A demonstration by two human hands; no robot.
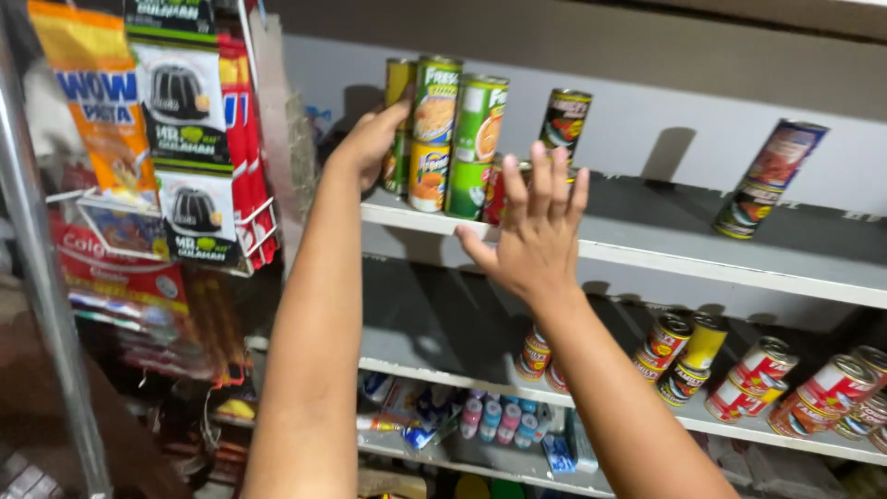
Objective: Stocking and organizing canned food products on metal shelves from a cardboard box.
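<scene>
My left hand [370,140] reaches up to the top shelf [702,259] and rests its fingers against the left side of a group of stacked green and yellow cans [451,134]. My right hand [534,231] is raised in front of the shelf edge with fingers spread, holding nothing, just before a red can [494,192] and a dark-labelled can [565,120]. Whether the left hand grips a can or only touches it is unclear.
Two stacked dark cans [769,177] lean at the shelf's right. Red and yellow cans [748,370] fill the middle shelf. Small bottles and packets [490,418] lie on the lowest shelf. A wire rack with hanging sachets [185,139] stands at left, beside a metal post [42,277].
</scene>
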